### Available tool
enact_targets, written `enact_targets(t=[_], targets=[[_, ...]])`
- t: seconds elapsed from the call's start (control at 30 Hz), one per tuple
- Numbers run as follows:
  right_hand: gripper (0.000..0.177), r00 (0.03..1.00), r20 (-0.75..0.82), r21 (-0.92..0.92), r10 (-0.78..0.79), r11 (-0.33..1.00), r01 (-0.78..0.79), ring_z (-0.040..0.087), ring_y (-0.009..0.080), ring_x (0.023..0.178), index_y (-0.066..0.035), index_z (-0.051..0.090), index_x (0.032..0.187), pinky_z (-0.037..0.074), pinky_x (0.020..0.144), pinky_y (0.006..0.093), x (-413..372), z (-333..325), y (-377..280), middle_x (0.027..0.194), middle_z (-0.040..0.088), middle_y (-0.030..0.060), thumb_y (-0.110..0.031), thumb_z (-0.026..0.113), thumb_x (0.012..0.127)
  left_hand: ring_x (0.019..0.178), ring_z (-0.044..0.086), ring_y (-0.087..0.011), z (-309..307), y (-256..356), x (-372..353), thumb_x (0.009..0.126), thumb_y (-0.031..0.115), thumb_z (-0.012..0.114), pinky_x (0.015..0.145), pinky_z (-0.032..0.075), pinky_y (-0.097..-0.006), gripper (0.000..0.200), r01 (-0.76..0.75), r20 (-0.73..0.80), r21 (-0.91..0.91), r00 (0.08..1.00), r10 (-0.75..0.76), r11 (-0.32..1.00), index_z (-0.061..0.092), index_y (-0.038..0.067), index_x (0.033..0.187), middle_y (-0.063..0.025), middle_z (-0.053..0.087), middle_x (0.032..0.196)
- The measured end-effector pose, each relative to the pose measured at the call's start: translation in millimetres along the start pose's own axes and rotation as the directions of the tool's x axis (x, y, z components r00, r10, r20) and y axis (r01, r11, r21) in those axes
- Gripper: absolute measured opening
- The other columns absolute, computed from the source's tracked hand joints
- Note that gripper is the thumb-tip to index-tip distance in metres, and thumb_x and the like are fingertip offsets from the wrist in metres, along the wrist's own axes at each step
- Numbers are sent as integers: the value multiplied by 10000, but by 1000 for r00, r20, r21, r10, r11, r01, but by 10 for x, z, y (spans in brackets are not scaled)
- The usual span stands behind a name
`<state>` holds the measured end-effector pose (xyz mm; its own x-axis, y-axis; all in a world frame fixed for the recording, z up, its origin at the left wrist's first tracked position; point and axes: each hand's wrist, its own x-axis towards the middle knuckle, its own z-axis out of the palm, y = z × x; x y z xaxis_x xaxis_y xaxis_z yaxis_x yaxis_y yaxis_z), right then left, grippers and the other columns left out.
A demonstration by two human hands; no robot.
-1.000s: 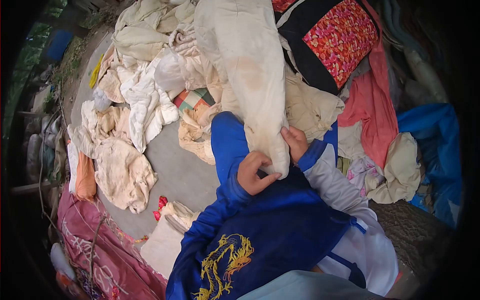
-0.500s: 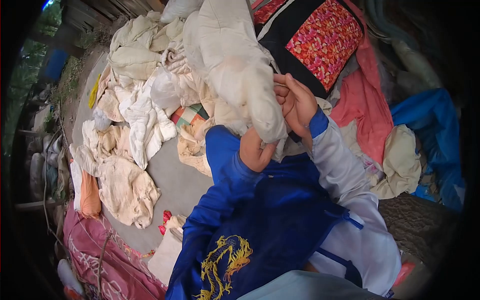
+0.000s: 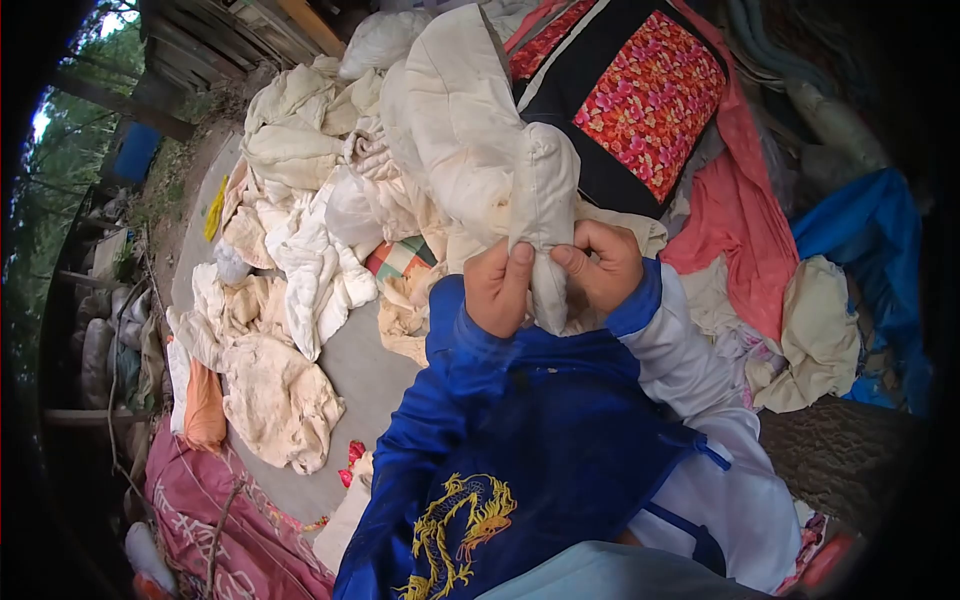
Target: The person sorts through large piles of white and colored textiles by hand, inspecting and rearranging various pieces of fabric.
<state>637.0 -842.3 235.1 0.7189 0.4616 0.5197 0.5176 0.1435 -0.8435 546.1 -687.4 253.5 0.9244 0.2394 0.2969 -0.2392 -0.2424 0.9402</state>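
Note:
A long off-white padded cloth (image 3: 460,120) runs from the top of the view down to my lap, its lower end gathered into a narrow, creased tail. My left hand (image 3: 500,287) pinches the left side of that end, thumb on top. Opposite it, my right hand (image 3: 603,263) grips the right edge between thumb and curled fingers. The two thumbs sit a short way apart, and the tail of cloth hangs between them over my blue jacket (image 3: 530,410). Fingers under the fabric are hidden.
Cream and white cloths (image 3: 280,375) lie heaped at left on a grey surface (image 3: 355,330). A black cushion-like piece with a red floral panel (image 3: 655,100) is at upper right, near pink cloth (image 3: 735,230) and blue sheeting (image 3: 865,240). Maroon printed fabric (image 3: 220,520) lies lower left.
My right hand has come down and turned, now pinching the cloth's edge. My left hand has risen slightly to the same level. The cloth's end is squeezed narrower, and the view has shifted slightly.

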Motion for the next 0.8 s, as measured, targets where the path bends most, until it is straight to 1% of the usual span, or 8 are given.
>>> enact_targets(t=[0.07, 0.13, 0.23, 0.33, 0.53, 0.63, 0.73, 0.8], targets=[[344, 998, 26, -59, -57, 997, 59, 501, 145, 469, -17, 542, 682, 380, 459, 298, 49, -73, -27, 540, 521, 71, -211, 747, 880, 631, 538, -114, -116, 26, 35, 1019, 240, 533, 583, 418, -275, 317, -129, 29, 290, 992, 126, 948, 636, -24, 876, -64, 615, 704], [335, 994, 66, -124, -86, 988, 93, 501, 168, 454, -16, 542, 673, 382, 457, 298, 96, -156, -86, 542, 531, 86, -189, 741, 880, 501, 487, -161, -245, 120, 99, 977, 191, 604, 499, 380, -317, 323, -332, 145, 681, 935, 324, 653, 583, 10, 709, -92, 518, 570], [310, 997, 67, -110, -37, 993, 44, 517, 138, 480, -17, 550, 693, 391, 463, 293, 94, -150, -156, 558, 543, 74, -175, 727, 893, 472, 464, -209, -248, 244, 65, 949, 164, 630, 476, 359, -341, 366, -256, 32, 651, 950, 310, 714, 511, 22, 634, -122, 478, 551], [278, 997, 69, 80, 20, 996, -25, 528, 96, 528, -17, 562, 742, 405, 484, 278, 60, -46, -102, 593, 567, 50, -182, 694, 922, 516, 501, -162, -192, 200, -19, 962, 167, 612, 510, 389, -312, 271, -122, -17, 315, 991, 134, 941, 602, 12, 740, -98, 536, 596], [252, 918, 315, 283, 240, 900, -332, 538, 54, 616, -5, 573, 879, 424, 548, 243, 75, -65, -196, 680, 599, 5, -231, 624, 977, 686, 559, -71, -248, 338, -32, 981, 165, 595, 635, 449, -241, 224, 89, 142, -165, 988, -65, 982, 657, -17, 1096, -32, 656, 802], [268, 913, 357, 323, 197, 891, -319, 543, 47, 634, -6, 594, 936, 430, 559, 235, 52, 18, -162, 712, 608, 0, -268, 633, 976, 709, 568, -58, -203, 274, -36, 981, 193, 612, 627, 449, -231, 238, 34, 110, -75, 994, -25, 997, 676, -21, 1060, -24, 670, 800], [324, 855, 450, 472, 257, 744, -472, 553, 46, 653, -6, 623, 944, 443, 558, 238, 72, 40, -70, 747, 625, 5, -322, 694, 934, 722, 568, -49, -240, 329, -11, 975, 215, 631, 624, 448, -221, 246, 91, 155, 32, 983, -95, 995, 700, -15, 1028, -17, 671, 777], [356, 848, 442, 412, 293, 773, -482, 561, 49, 659, -7, 642, 911, 454, 559, 242, 43, 107, 45, 739, 628, 7, -351, 735, 896, 724, 576, -58, -247, 196, -63, 987, 227, 616, 629, 446, -218, 268, 131, 171, 31, 976, -134, 991, 710, -24, 997, -19, 683, 803]])
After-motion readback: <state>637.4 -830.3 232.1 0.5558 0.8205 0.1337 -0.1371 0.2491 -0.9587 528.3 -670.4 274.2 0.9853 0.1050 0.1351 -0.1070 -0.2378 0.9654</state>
